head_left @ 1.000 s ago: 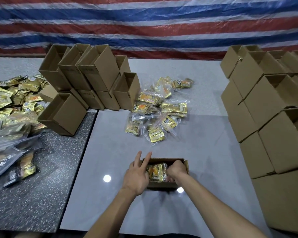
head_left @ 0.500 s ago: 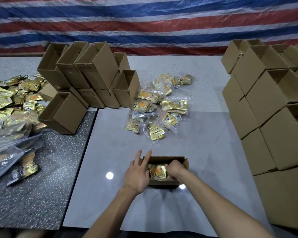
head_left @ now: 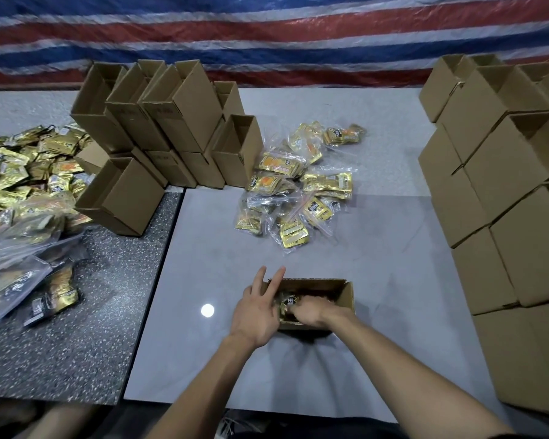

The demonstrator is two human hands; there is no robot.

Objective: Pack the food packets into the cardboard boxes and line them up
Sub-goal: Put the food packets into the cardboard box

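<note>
A small open cardboard box (head_left: 346, 294) lies on the light grey table in front of me. Inside it is a gold food packet (head_left: 288, 304) in clear wrap. My right hand (head_left: 309, 312) reaches into the box, fingers curled on the packet, pushing it down. My left hand (head_left: 259, 307) rests against the box's left end, two fingers stretched up over the rim. A loose heap of bagged gold packets (head_left: 298, 188) lies further back at the table's middle.
Empty open boxes (head_left: 159, 128) are stacked at the back left. A tall stack of boxes (head_left: 504, 191) fills the right side. More gold packets (head_left: 29, 172) and plastic bags cover the dark speckled table on the left. A striped tarp hangs behind.
My right hand has gone deeper into the box, pushing the packet down so less of it shows. My left hand has stayed at the box's left end.
</note>
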